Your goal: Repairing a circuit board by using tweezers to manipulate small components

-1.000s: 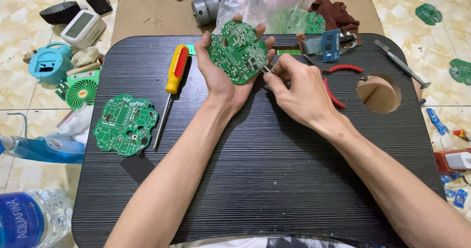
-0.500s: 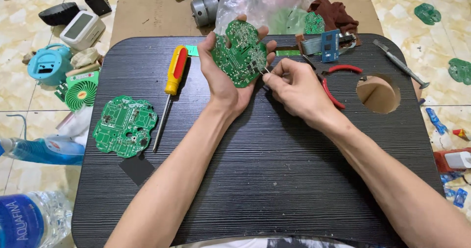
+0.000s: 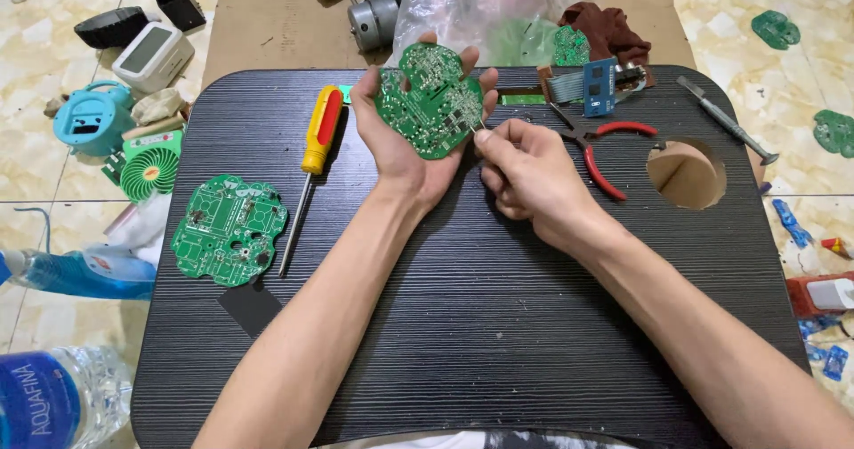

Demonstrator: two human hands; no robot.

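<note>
Your left hand (image 3: 405,142) cups a green circuit board (image 3: 429,100) above the far middle of the black table (image 3: 480,324), palm up, the fingers (image 3: 480,83) curling round the board's far and right edges so that its soldered face looks toward you. The board is lobed in outline, tilted a little, and held clear of the table top.

Your right hand (image 3: 534,178) sits just beside it on the right, fingers clenched together, thumb and forefinger pinched on something thin at the board's right edge; it is too small to tell what it is. The pinch touches or nearly touches the board's rim.

On the table to your left lies a second green circuit board (image 3: 229,229) of the same lobed shape, flat, near the left edge. Between it and your left forearm lies a screwdriver (image 3: 311,164) with a yellow and red handle, its shaft pointing toward you. Behind your right hand lie red-handled pliers (image 3: 605,151), and right of them a round hole (image 3: 685,173) is cut through the table. A small blue board with a ribbon cable (image 3: 596,84) rests at the far edge.

Off the table, on the tiled floor, a small green fan (image 3: 147,166) and a blue plastic housing (image 3: 89,120) lie to your left, and a clear plastic bag (image 3: 480,9) lies beyond the table on a sheet of cardboard (image 3: 267,27).
</note>
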